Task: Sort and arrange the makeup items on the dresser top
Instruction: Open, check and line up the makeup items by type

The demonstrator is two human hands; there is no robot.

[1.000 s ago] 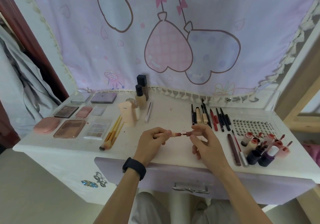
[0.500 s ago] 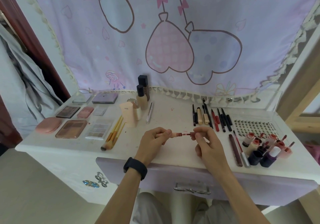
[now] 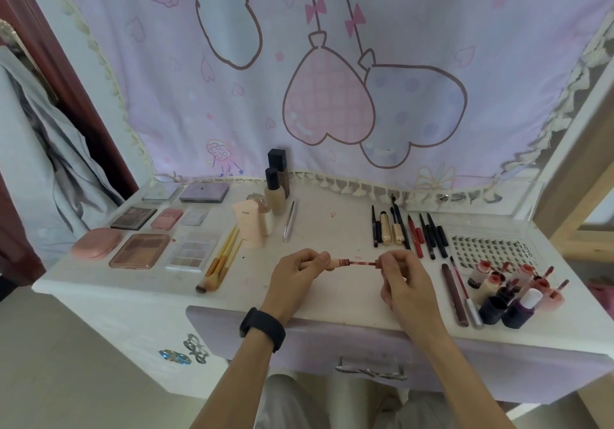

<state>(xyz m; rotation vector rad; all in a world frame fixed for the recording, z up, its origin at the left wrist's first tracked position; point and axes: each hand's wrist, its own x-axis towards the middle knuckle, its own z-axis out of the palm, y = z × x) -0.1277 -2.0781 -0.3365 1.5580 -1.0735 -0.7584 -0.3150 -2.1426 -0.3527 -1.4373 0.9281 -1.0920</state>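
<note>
**Lip tube open, both hands on it, front-centre of dresser**

L hand (image 3: 295, 274) curls round the pale tube (image 3: 334, 262), mouth pointing right. R hand (image 3: 403, 282) pinches the wand (image 3: 362, 263) at its cap end w/ thumb + fingertips. The red stem bridges the gap btwn hands; can't tell if the tip is clear of the tube neck. Both are held over the dresser (image 3: 319, 229) near its front edge. Black watch (image 3: 262, 329) on L wrist.

Just right of R hand: two long sticks (image 3: 455, 295) lying flat, then a cluster of small glosses (image 3: 518, 292), lash tray (image 3: 488, 251) behind them. Row of pencils (image 3: 415, 232) behind R hand. Left: brushes (image 3: 221, 262) laid diagonal, palettes (image 3: 139, 251) + pink compact (image 3: 96, 242) beyond. Bottles (image 3: 275, 192) stand at back-centre by the curtain (image 3: 332, 63) hem, silver pen (image 3: 290, 221) beside them.
</note>
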